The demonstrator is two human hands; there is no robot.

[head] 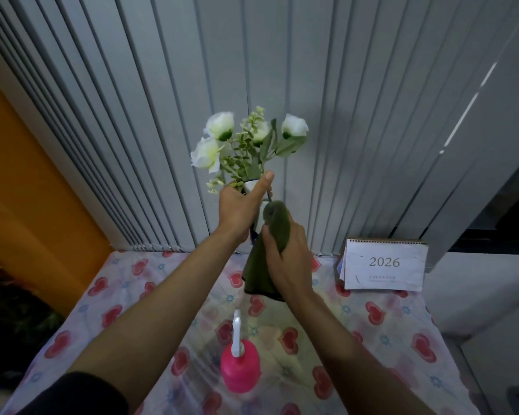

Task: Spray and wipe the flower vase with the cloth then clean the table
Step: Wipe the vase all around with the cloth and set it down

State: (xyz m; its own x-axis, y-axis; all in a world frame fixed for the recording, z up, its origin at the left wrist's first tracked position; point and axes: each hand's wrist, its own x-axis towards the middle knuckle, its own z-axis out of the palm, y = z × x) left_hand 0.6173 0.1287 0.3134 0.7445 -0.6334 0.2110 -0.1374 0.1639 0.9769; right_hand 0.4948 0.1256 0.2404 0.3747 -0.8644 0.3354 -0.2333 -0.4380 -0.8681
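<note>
My left hand (240, 209) grips the neck of a white flower vase (251, 186) and holds it up above the far side of the table. White flowers with green leaves (240, 142) stick out of its top. Most of the vase body is hidden behind my hands. My right hand (285, 253) is closed on a dark green cloth (277, 223), which is pressed against the vase's right side and hangs down below it. A pink spray bottle (240, 368) with a white nozzle stands on the table between my forearms.
The table carries a heart-patterned cloth (126, 289). A white 2026 desk calendar (384, 265) stands at the back right. Grey vertical blinds (342, 115) hang right behind the table. An orange wall (27, 190) is on the left.
</note>
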